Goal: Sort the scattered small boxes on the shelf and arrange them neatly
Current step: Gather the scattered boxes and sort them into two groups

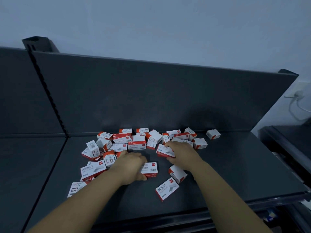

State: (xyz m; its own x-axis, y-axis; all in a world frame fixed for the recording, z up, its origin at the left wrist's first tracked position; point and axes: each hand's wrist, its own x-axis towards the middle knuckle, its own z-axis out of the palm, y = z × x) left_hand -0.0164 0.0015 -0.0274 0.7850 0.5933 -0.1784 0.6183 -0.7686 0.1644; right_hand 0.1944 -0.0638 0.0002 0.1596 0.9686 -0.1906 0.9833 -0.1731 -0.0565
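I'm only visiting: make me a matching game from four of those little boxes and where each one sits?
1 barcode box
2 PAPER CLIPS box
3 lone box
4 nearest 24/6 box

A far right, by the back panel
B held by the left hand
C lying alone, front centre
D far front left

Pairs: 1-B, 2-D, 3-A, 4-C

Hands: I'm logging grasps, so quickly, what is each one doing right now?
Left hand: grips the barcode box.
Right hand: grips a 24/6 box.
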